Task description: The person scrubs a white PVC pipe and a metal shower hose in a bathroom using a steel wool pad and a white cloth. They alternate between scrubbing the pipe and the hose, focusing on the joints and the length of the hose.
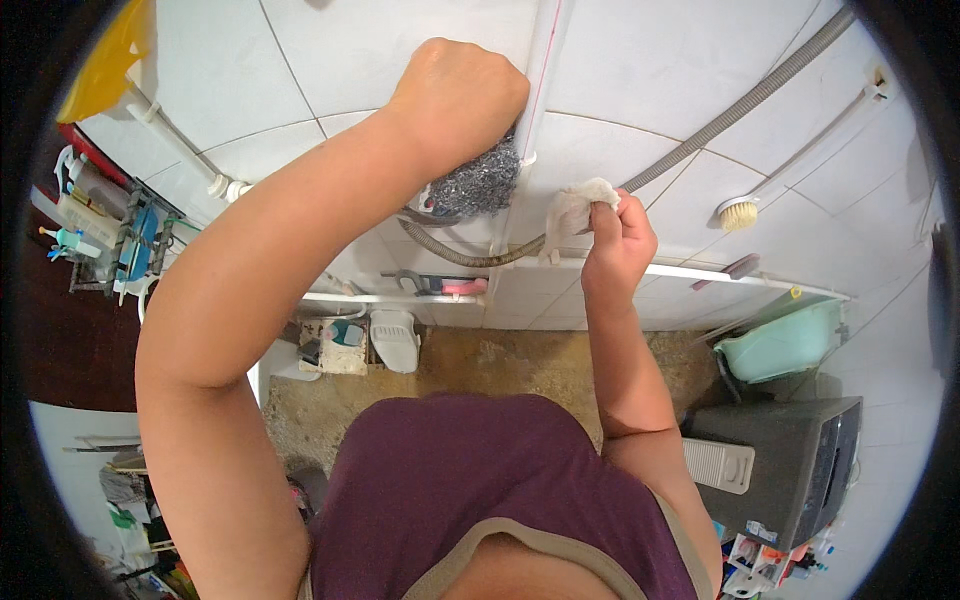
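Raised high, my left hand (462, 98) is curled into a fist against the white tiled wall, beside a white vertical strip (540, 95). Its fingers point away from me, so what they hold, if anything, is hidden. Just below that fist is a grey-black speckled thing with a rough, glittery surface (478, 182); I cannot tell whether the hand touches it. My right hand (618, 245) pinches a crumpled white cloth (572, 212) between thumb and fingers, in front of a grey corrugated hose (700, 135).
A white rail (690, 272) crosses the wall below my hands. A round brush (738, 214) hangs at the right, above a pale green basin (785, 345). A dark grey machine (790, 460) stands at lower right. Bottles fill a rack (110, 215) at the left.
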Tool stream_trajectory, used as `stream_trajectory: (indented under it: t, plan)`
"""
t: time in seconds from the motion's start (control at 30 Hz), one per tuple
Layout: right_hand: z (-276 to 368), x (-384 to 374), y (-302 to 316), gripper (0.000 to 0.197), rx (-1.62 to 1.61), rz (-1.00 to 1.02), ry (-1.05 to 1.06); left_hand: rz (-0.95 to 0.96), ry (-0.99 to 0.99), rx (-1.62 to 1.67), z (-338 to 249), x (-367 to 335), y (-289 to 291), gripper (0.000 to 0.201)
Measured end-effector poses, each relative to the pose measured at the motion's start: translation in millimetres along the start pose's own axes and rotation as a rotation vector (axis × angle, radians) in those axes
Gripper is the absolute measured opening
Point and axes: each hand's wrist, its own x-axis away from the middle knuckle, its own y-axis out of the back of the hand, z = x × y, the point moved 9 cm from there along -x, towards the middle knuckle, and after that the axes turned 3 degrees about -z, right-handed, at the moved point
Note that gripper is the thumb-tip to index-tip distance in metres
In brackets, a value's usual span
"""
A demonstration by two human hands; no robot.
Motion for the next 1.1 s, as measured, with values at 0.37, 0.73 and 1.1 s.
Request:
stream_trajectory:
  t: [0.37, 0.73, 1.1]
  plan:
    - [0, 7, 11, 0.007, -0.010, -0.058, -0.017, 0.013, 0.061, 0.021, 5, -1, 6, 0.017]
    - [-3, 1, 20, 0.007, 0.014, -0.084, -0.027, -0.012, 0.019, 0.002, 1, -2, 1, 0.015]
    - [-1, -1, 33, 0.008, 0.053, -0.126, -0.024, 0.017, 0.082, -0.001, 17, 7, 5, 0.016]
